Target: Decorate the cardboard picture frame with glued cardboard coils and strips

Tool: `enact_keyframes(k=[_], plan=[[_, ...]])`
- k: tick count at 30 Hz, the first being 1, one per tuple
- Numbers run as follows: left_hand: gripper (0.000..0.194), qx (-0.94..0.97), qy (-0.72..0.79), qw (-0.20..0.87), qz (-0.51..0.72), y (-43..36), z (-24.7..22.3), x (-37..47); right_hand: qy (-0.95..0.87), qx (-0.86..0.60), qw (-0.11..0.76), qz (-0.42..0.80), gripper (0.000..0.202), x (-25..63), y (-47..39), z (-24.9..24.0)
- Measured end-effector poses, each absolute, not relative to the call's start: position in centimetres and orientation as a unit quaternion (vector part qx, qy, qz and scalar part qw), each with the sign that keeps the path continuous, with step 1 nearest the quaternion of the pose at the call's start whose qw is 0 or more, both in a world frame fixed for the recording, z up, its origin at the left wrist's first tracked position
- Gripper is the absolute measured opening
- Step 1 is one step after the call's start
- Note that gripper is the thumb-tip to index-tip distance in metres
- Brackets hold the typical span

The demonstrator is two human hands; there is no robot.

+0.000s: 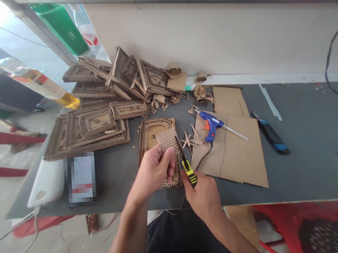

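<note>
Between the thumb and fingers of my left hand (156,166) is a small piece of corrugated cardboard (167,138), ridges showing. My right hand (203,190) grips scissors (189,171) with yellow-and-black handles, their dark blades at the cardboard's right edge. Whether the blades are cutting into it I cannot tell. Below both hands a cardboard frame (143,143) with ridged borders lies on the grey table (115,174). Several thin cardboard strips (187,138) are scattered to its right. A blue glue gun (211,125) with a clear glue stick rests on a large cardboard sheet (241,149).
Stacked cardboard frames (97,120) fill the back left, near a bottle of yellow liquid (46,85). A white power bank-like box (45,182) lies front left beside a blurred-out object (81,178). A black-and-blue utility knife (271,134) lies right. Paper scraps (202,92) sit behind.
</note>
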State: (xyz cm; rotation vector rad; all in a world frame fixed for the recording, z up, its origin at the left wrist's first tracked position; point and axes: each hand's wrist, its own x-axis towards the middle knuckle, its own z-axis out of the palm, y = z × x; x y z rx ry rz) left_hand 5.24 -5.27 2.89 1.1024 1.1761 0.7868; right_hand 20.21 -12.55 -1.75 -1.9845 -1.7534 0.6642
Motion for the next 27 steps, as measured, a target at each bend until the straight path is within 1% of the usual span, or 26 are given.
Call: enact_keyframes(k=[6,14,17,23,27], plan=[[0.042,0.468,0.497,0.641,0.351,-5.1,3.0,5.3,-0.631,-0.706,0.196,0.254,0.049,20.4,-12.5,-1.2],[0.046,0.468,0.544,0.567,0.404,-4.2,2.8,5.4,-0.616,-0.705,0.185,0.298,0.046,20.5,-12.8,-0.8],[0.047,0.461,0.542,0.563,0.420,-4.2,2.4,5.6,-0.596,-0.691,0.197,0.360,0.042,20.8,-13.0,0.0],[0.047,0.459,0.534,0.568,0.426,-4.5,2.2,6.1,-0.529,-0.622,0.219,0.534,0.031,21.8,-13.5,2.1],[0.044,0.471,0.520,0.584,0.407,-4.7,2.4,6.3,-0.520,-0.605,0.208,0.566,0.028,22.7,-13.6,2.7]])
